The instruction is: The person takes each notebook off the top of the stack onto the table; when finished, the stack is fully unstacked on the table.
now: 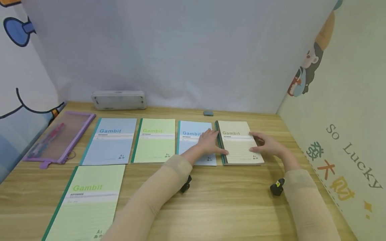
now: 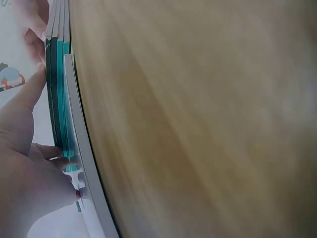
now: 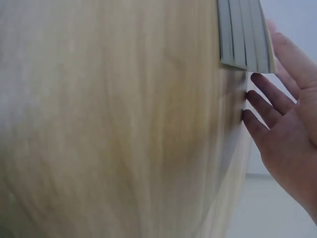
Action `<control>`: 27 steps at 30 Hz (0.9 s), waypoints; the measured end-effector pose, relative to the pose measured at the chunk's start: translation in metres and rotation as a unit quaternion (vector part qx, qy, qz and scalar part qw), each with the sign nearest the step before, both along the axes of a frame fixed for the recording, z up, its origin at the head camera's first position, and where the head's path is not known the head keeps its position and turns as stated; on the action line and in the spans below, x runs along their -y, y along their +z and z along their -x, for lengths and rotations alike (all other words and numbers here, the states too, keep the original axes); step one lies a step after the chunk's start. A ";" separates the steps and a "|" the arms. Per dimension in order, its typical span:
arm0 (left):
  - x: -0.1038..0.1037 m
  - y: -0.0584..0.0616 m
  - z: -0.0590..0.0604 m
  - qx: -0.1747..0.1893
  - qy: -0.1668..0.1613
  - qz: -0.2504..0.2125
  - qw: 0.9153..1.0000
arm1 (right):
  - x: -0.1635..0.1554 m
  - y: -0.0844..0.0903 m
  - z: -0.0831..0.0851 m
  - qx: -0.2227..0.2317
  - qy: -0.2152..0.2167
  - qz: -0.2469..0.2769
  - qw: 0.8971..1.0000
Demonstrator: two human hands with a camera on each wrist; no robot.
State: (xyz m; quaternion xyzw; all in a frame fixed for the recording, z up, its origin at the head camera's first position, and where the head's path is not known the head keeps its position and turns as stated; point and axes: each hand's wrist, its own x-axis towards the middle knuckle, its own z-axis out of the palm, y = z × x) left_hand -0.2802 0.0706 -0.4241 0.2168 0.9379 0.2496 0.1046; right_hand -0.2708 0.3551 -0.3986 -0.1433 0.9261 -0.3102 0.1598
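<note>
A neat stack of several notebooks (image 1: pixel 236 142), topped by a cream Gambit cover with a dark spine, lies at the right of the table. My left hand (image 1: pixel 208 142) is at its spine side, thumb over the cover's lower left edge. Dark and teal spines (image 2: pixel 57 94) show layered beside the fingers in the left wrist view. At the opposite edge is my right hand (image 1: pixel 266 144), its thumb and forefinger apart along the side. Page edges (image 3: pixel 245 34) meet that hand in the right wrist view, the other fingers extended below. Under my left wrist, a blue notebook (image 1: pixel 190 129) is partly covered.
Left of these lie a green notebook (image 1: pixel 155 144), another blue notebook (image 1: pixel 110 144) and a nearer green notebook (image 1: pixel 87 204). A purple-edged mesh pouch (image 1: pixel 60 137) holds pens. Along the back wall are a pale case (image 1: pixel 119 100) and a small grey block (image 1: pixel 208 113).
</note>
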 end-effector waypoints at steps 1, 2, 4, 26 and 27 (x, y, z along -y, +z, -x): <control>-0.001 0.000 0.000 0.001 -0.001 0.002 1.000 | 0.000 -0.001 0.000 0.000 -0.002 -0.004 1.000; -0.001 0.000 0.001 0.003 -0.002 0.003 1.000 | 0.000 -0.001 0.000 -0.001 -0.003 -0.009 1.000; -0.002 0.001 0.001 0.005 0.000 0.004 1.000 | -0.001 -0.001 0.001 -0.001 -0.006 -0.017 1.000; -0.005 0.005 0.000 0.052 0.031 -0.134 0.989 | -0.002 0.013 -0.003 -0.005 -0.042 0.082 0.996; -0.005 0.006 0.000 0.054 0.033 -0.141 0.988 | -0.001 0.015 -0.003 -0.008 -0.047 0.082 0.996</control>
